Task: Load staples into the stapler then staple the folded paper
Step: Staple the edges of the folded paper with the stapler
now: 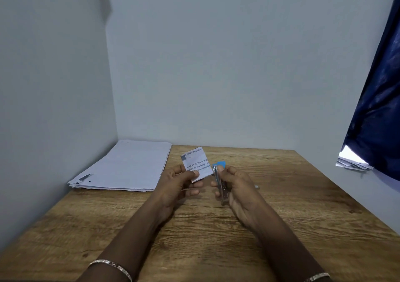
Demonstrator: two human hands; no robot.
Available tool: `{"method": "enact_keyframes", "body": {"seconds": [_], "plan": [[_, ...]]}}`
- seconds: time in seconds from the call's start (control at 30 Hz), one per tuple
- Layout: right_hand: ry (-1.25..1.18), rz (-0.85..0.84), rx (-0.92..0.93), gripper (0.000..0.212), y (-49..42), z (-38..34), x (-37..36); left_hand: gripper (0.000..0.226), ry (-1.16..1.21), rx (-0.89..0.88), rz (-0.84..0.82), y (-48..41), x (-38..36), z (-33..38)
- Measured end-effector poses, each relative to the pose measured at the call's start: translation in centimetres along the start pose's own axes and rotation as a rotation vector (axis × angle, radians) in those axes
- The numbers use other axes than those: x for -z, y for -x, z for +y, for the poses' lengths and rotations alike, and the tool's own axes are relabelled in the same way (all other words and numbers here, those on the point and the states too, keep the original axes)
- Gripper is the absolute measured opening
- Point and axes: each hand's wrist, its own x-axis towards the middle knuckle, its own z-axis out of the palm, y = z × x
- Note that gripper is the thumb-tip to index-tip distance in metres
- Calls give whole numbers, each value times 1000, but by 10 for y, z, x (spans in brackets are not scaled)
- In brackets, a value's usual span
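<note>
My left hand (180, 183) pinches a small folded paper (197, 162) with printed text, holding it upright above the wooden table (303, 206). My right hand (236, 186) grips a small stapler (220, 184) with a metal body and a blue top end. The stapler's blue end sits right beside the paper's right edge, about level with its middle. Whether the paper is inside the stapler's jaw is hidden by my fingers.
A stack of white sheets (127, 167) lies at the table's back left, against the grey walls. A dark blue curtain (376, 108) hangs at the right, with more papers (352, 161) on a ledge beneath it. Bracelets circle both wrists.
</note>
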Motion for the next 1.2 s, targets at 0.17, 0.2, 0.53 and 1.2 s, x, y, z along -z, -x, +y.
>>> {"method": "enact_keyframes", "body": {"seconds": [0.17,0.2,0.53,1.2], "plan": [[320,171,264,24,2,-1,6,26,26,16,14,-2,0,0],[459,194,392,28,4,-1,6,27,26,17,19,-2,0,0],[1206,138,840,27,11,6,-3,40,25,31,28,-4,2,0],[192,101,68,27,9,-5,3,32,-323,-154,-109,3,2,-1]]}}
